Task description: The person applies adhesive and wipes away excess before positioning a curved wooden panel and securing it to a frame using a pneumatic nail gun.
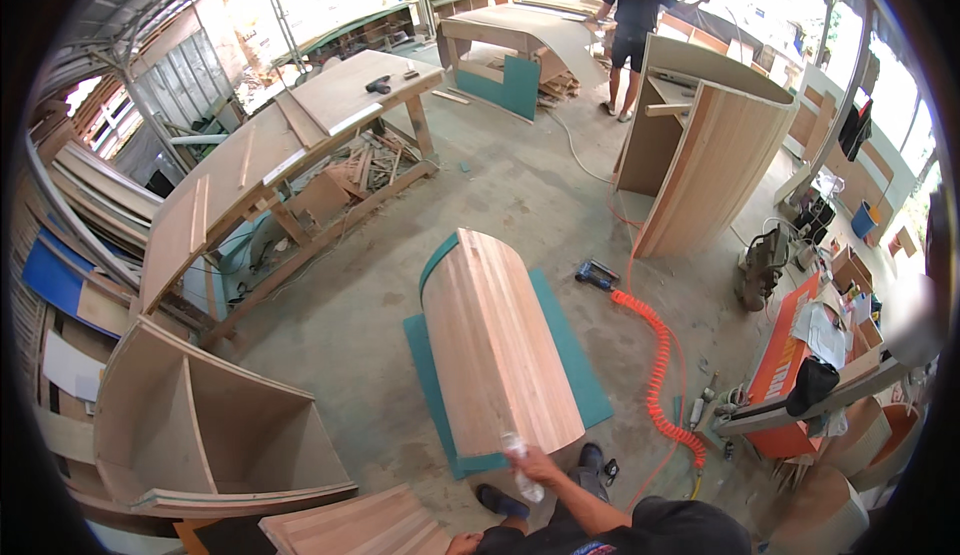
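- A whitish translucent object (514, 446) is gripped by the curled right hand (537, 466) near a curved, striped pale-wood panel (500, 345).
- For the left hand (463, 543), opening and hold cannot be told.

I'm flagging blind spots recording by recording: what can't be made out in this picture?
Head view: left hand, cut off by the lower edge; its grip is unclear.
Head view: whitish object in the right hand, partly covered by that hand; exact kind unclear.
Head view: underside of the curved slatted wood piece, hidden by its upper face.
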`<state>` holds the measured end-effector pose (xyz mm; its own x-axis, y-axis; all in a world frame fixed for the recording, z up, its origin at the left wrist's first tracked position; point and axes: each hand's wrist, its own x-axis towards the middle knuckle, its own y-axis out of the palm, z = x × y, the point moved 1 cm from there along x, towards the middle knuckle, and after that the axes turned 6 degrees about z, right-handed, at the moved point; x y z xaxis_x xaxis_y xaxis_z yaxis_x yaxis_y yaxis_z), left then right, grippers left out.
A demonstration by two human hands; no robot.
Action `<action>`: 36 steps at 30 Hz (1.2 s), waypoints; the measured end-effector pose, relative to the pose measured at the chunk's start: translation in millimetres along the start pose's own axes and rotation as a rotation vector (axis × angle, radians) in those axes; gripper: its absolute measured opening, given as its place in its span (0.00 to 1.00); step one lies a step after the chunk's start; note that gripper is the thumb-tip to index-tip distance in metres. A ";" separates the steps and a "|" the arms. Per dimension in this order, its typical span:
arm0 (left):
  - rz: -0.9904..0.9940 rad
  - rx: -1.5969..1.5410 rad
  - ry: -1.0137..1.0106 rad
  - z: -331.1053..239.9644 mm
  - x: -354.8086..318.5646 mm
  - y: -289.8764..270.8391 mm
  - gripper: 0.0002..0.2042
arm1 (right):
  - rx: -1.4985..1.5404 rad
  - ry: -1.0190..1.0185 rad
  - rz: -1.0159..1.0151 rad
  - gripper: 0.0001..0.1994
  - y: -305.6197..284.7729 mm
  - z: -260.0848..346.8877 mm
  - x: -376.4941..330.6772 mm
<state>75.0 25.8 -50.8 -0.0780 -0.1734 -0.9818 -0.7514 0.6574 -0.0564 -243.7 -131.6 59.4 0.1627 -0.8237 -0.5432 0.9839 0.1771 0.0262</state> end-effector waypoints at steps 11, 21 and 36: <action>-0.151 -0.852 1.058 -59.1 -235.0 -75.5 0.31 | 0.286 -0.134 0.497 0.18 226.8 166.9 -22.2; -0.684 -0.225 0.966 -115.8 -239.9 -94.9 0.23 | 0.499 -0.132 0.410 0.18 230.0 162.6 7.4; -0.153 -0.119 0.803 -203.4 -161.3 -325.4 0.37 | 0.705 -0.051 0.102 0.18 215.4 266.2 206.1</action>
<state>198.8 -309.4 162.8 -0.3799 -0.7557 -0.5335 -0.8526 0.5098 -0.1150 21.6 -406.6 176.5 0.2427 -0.8489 -0.4695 0.7746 -0.1218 0.6206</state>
